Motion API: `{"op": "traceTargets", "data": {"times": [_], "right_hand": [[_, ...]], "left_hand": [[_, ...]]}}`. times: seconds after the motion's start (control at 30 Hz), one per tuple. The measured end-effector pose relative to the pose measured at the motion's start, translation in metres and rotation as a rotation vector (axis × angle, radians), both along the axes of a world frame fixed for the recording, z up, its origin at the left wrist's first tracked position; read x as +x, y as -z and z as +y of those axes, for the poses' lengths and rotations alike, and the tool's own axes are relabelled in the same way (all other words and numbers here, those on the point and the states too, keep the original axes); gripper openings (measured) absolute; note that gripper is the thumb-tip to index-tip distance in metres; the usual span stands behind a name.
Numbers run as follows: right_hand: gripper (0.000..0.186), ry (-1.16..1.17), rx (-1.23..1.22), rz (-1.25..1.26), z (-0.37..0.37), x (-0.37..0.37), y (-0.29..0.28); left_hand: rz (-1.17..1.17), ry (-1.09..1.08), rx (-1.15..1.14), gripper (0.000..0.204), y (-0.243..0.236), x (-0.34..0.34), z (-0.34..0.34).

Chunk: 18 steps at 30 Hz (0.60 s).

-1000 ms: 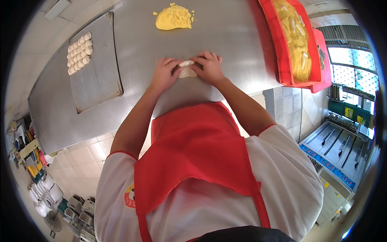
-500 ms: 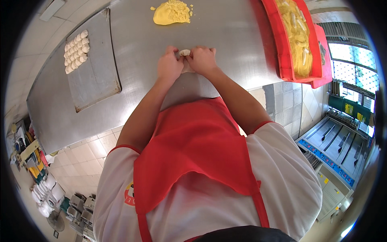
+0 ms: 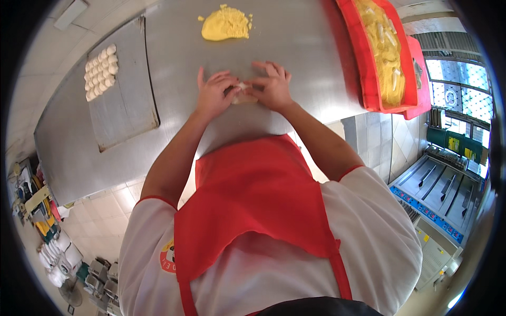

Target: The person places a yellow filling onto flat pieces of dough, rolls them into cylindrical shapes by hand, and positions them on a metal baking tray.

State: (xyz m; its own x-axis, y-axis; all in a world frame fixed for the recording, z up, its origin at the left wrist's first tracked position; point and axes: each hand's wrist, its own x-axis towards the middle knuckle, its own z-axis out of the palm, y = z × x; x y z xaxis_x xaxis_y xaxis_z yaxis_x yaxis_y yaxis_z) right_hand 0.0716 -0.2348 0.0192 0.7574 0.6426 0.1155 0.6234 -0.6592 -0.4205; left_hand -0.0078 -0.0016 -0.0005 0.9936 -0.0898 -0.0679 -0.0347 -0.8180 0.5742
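Observation:
Between my two hands, on the steel worktop [image 3: 179, 95], is a small pale piece of dough [image 3: 244, 99], partly covered by my fingers. My left hand [image 3: 215, 95] grips its left side with thumb and fingertips, the outer fingers spread away. From the other side my right hand [image 3: 273, 88] does likewise, its outer fingers raised and slightly blurred. Beyond the hands sits a crumbly yellow mound of filling [image 3: 225, 25]. On a metal tray [image 3: 125, 113] at the left, several small white dough pieces [image 3: 101, 72] stand in close rows.
A red bin [image 3: 360, 63] holding yellow filling [image 3: 389, 63] and white scoop-like pieces stands at the right, with another red container [image 3: 421, 95] beside it. Farther right is an appliance with a blue control strip [image 3: 427, 213]. The worktop's near edge runs before my apron [image 3: 253, 184].
My hands have drawn slightly nearer and spread their outer fingers. The dough, bunched up between the fingertips before, now lies lower and flatter. The view has shifted a little.

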Motion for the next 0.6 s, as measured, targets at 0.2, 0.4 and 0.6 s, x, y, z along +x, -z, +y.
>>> {"op": "traceTargets", "data": {"times": [0.2, 0.4, 0.6], "right_hand": [[0.039, 0.037, 0.031, -0.094, 0.017, 0.012, 0.008], [0.04, 0.075, 0.061, -0.104, 0.014, 0.01, 0.008], [0.041, -0.008, -0.052, 0.089, -0.004, -0.008, -0.004]], "left_hand": [[-0.29, -0.147, 0.173, 0.032, -0.003, 0.009, -0.008], [-0.309, -0.158, 0.103, 0.039, 0.002, 0.008, -0.01], [0.047, 0.087, 0.105, 0.044, -0.017, -0.011, -0.003]]}}
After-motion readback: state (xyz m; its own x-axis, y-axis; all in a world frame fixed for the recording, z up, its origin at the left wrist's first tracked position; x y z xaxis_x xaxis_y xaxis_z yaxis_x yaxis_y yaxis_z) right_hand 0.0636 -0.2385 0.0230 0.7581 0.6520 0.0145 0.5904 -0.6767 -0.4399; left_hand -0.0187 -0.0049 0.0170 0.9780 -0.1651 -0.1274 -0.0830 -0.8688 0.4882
